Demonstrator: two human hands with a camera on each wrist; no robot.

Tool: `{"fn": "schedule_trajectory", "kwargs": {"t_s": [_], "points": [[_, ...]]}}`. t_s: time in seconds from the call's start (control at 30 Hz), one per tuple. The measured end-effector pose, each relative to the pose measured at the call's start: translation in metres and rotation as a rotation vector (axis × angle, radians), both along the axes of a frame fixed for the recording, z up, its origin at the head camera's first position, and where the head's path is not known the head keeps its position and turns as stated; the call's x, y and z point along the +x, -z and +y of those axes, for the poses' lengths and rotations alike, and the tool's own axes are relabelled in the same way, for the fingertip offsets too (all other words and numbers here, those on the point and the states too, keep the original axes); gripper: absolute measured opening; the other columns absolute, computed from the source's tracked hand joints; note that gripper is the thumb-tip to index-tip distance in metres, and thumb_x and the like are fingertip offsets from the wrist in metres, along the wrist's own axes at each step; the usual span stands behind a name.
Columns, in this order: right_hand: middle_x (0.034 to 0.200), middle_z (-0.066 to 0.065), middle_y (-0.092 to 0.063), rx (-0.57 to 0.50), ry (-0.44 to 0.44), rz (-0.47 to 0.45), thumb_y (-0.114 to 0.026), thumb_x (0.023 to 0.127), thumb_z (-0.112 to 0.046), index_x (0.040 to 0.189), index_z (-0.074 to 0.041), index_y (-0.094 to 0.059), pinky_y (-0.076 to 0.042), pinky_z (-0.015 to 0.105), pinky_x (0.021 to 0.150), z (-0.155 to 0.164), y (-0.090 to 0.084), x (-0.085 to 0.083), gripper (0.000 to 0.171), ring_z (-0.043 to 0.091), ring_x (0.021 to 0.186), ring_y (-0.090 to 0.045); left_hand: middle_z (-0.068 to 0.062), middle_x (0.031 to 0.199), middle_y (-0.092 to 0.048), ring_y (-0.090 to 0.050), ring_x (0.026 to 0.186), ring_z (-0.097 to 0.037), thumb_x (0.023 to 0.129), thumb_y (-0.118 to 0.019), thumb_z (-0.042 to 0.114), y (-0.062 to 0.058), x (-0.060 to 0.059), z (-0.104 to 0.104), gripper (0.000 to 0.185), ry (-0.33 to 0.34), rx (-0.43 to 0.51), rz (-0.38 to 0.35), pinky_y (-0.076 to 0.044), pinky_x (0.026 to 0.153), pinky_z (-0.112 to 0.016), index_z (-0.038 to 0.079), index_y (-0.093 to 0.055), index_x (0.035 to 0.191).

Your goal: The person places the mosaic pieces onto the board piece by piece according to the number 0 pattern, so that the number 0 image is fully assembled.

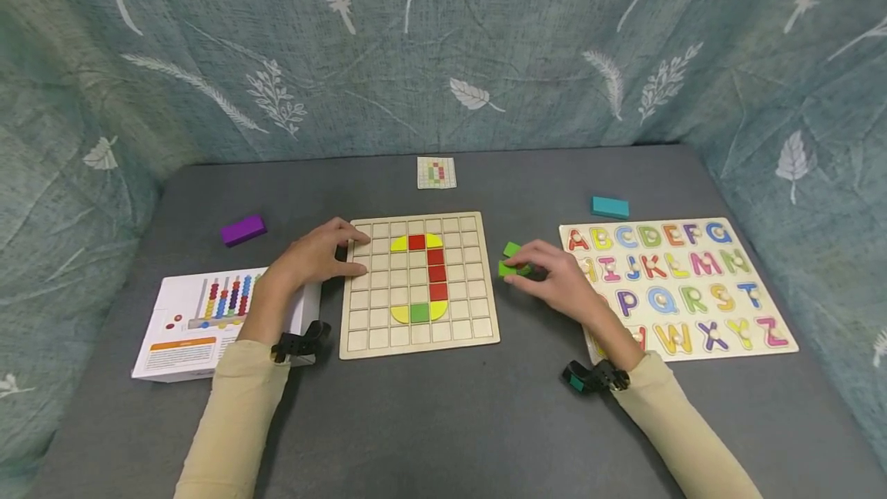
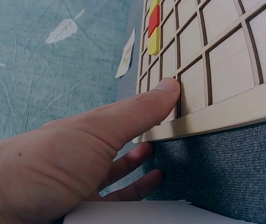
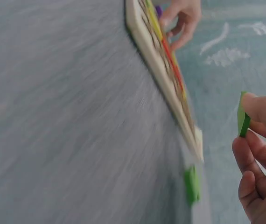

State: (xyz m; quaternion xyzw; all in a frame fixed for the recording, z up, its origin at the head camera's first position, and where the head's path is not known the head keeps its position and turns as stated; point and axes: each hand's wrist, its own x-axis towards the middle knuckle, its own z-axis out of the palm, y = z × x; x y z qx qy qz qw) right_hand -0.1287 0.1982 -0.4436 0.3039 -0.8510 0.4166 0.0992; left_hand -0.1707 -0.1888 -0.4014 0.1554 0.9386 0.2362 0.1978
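Head view: left hand [image 1: 315, 256] rests at the square wooden grid board [image 1: 419, 283]'s 9 o'clock edge, fingers relaxed; right hand [image 1: 557, 279] pinches a small green square tile [image 1: 509, 268] at the board's 3 o'clock, above the grey desk [image 1: 443, 422].
Left wrist: thumb [image 2: 137, 112] presses the frame.
Right wrist: blurred; keep the tile level, board steadied.

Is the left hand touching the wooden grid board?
Touching: in the left wrist view the left hand lays its thumb on the wooden grid board edge.

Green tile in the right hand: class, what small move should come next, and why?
Probably carry the green tile, pinched by the right hand, left to the grid board. The left hand steadies the board's edge, and most squares around the coloured figure look empty.
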Motion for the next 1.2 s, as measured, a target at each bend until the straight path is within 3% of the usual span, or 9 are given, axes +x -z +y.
{"fn": "schedule_trajectory", "kwargs": {"t_s": [0.2,0.5,0.83,1.2], "points": [[0.098,0.008,-0.068,0.063,-0.127,-0.045,-0.076,0.083,-0.012,0.101,-0.006,-0.073,-0.052,0.033,0.069,-0.045,-0.013,-0.026,0.019,0.019,0.085,-0.064,-0.014,0.135,-0.046,-0.049,0.123,-0.034,0.087,-0.073,0.025,-0.001,-0.003,0.0,0.054,0.001,0.02,0.005,-0.041,0.1,-0.055,0.01,-0.056,0.136],[0.102,0.009,-0.068,0.371,-0.272,-0.144,-0.07,0.09,-0.021,0.103,-0.006,-0.073,-0.052,0.026,0.078,-0.124,-0.031,-0.057,0.021,0.018,0.089,-0.065,-0.012,0.131,-0.047,-0.051,0.116,-0.031,0.088,-0.072,0.028,-0.003,-0.012,0.006,0.052,0.027,0.01,0.006,-0.043,0.096,-0.053,0.012,-0.057,0.135],[0.101,0.008,-0.069,0.545,-0.254,-0.114,-0.065,0.093,-0.02,0.103,-0.006,-0.074,-0.053,0.027,0.083,-0.155,-0.03,-0.059,0.019,0.018,0.092,-0.065,-0.013,0.133,-0.048,-0.051,0.117,-0.031,0.088,-0.072,0.026,-0.004,-0.01,0.005,0.052,0.027,0.012,-0.004,-0.042,0.098,-0.053,0.012,-0.057,0.136],[0.096,0.008,-0.067,0.577,-0.256,-0.041,-0.063,0.095,-0.019,0.1,-0.008,-0.072,-0.051,0.029,0.079,-0.163,-0.027,-0.057,0.016,0.019,0.087,-0.063,-0.012,0.133,-0.047,-0.05,0.117,-0.031,0.088,-0.072,0.028,-0.003,-0.003,-0.002,0.053,0.001,0.013,-0.024,-0.044,0.094,-0.051,0.012,-0.057,0.136]]}}
